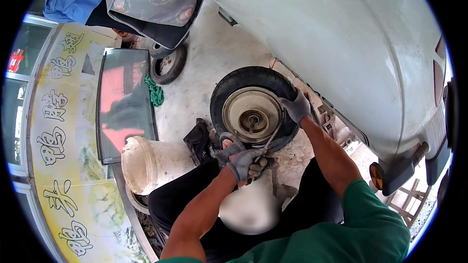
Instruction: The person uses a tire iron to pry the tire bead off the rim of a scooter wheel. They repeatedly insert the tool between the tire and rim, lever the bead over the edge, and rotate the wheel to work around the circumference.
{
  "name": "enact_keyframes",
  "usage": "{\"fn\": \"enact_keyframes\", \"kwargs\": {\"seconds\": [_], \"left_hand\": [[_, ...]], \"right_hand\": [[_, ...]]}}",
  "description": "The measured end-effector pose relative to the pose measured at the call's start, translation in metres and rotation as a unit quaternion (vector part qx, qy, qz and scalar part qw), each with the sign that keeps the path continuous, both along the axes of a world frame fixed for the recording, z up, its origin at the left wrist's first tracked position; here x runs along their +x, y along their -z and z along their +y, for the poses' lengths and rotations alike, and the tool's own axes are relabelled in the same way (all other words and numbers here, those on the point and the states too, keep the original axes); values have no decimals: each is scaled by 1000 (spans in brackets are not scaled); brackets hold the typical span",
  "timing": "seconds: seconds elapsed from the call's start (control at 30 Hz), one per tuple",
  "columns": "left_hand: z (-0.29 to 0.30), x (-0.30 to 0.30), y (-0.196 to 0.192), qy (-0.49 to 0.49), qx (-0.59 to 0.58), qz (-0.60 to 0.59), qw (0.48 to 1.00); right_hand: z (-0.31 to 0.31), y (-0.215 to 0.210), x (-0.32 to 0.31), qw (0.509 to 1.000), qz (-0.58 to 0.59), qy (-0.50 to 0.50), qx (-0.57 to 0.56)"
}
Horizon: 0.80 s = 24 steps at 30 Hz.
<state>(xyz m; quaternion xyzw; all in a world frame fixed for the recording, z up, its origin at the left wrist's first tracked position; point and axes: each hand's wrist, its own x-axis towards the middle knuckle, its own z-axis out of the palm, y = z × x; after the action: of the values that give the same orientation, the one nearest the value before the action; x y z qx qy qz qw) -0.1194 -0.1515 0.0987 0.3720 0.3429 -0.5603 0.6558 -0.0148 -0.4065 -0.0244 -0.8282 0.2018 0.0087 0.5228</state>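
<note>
1 white bucket (146,163) beside left hand (245,164), contents hidden.

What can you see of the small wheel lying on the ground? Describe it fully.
The small wheel lies flat on the concrete ground, beside a white vehicle body. It has a black rubber tyre around a dull, dusty metal disc rim with a central hub. The gloved right hand grips the tyre's right edge. The gloved left hand holds a thin metal tool whose tip meets the rim's lower right edge.
</note>
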Motion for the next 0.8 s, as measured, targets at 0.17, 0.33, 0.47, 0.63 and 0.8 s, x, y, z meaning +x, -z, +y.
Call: {"fn": "enact_keyframes", "kwargs": {"seconds": [0.17,0.33,0.47,0.63,0.8], "left_hand": [[-66,-10,-29,-126,35,54,990],[-140,3,-44,-250,10,36,968],[-197,-64,17,-176,158,-121,964],[-165,-42,43,-223,238,-148,934],[-110,-40,47,-106,336,-315,881]], "right_hand": [[-9,16,-1,998,47,-8,32],[-12,27,-3,999,39,-10,-4],[8,-21,2,998,-10,-22,59],[-15,32,-5,989,-54,-28,132],[-43,63,10,975,-58,-36,209]]}}
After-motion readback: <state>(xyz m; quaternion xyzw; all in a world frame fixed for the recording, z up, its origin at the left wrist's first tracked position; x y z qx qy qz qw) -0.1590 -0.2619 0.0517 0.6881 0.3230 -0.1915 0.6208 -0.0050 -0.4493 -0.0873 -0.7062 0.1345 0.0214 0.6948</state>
